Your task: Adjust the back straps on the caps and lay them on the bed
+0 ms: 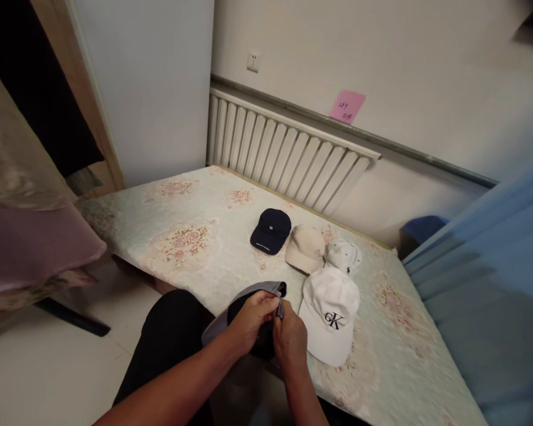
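A grey baseball cap [247, 290] is held over my lap at the table's near edge, its dark inside partly showing. My left hand [254, 316] pinches the cap's back strap from the left. Close against it, my right hand [289, 337] grips the other part of the strap, with a dark strap end showing between the fingers. Just right of my hands lies a white cap [333, 310] with black "CK"-like letters. Behind it are a small white cap [343, 255], a beige cap [305, 248] and a navy cap [272, 231], roughly in a row.
The caps lie on a table or bed with a pale floral cover [222, 236]. A white radiator [284, 154] runs along the wall behind. A blue curtain [488, 284] hangs at the right; a chair with draped cloth [31, 236] stands at the left.
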Demonstrator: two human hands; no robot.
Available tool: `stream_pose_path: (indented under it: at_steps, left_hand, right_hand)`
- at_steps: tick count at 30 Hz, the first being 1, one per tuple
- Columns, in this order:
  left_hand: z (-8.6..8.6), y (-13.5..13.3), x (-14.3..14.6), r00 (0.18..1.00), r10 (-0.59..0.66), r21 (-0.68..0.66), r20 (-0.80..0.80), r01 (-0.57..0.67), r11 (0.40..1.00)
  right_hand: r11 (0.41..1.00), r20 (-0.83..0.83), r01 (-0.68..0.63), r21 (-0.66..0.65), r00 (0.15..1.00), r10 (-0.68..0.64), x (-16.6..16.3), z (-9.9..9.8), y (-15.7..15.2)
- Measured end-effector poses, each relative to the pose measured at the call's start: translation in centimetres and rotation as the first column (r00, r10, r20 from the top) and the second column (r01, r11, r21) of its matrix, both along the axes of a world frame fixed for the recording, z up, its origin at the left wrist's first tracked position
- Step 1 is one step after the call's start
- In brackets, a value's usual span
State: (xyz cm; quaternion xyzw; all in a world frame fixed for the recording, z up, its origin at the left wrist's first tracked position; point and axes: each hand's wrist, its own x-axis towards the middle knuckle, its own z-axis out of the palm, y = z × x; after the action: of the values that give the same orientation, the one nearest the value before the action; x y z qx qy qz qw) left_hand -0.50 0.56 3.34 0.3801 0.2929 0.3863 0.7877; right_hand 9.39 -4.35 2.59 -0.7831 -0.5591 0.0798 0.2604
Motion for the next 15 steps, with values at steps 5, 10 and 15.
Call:
stream_pose_path:
  at_steps: [5, 10, 15]
  left_hand:
    - [-0.2, 0.6, 0.2, 0.998, -0.043, -0.041, 0.05, 0.045, 0.998]
    - [-0.9, 1.2, -0.1, 0.992, -0.026, -0.124, 0.125, 0.042, 0.991]
    - [-1.2, 2.2, -0.6, 0.997, -0.082, -0.062, 0.008, 0.083, 0.995]
  right_hand:
    - [0.994, -0.149, -0.104, 0.039, 0.983, 0.109, 0.3, -0.2, -0.2]
    - [0.975, -0.311, -0.166, 0.145, 0.928, 0.204, 0.9, -0.3, -0.4]
    - [0.969, -0.328, -0.195, 0.153, 0.915, 0.236, 1.0, -0.1, -0.2]
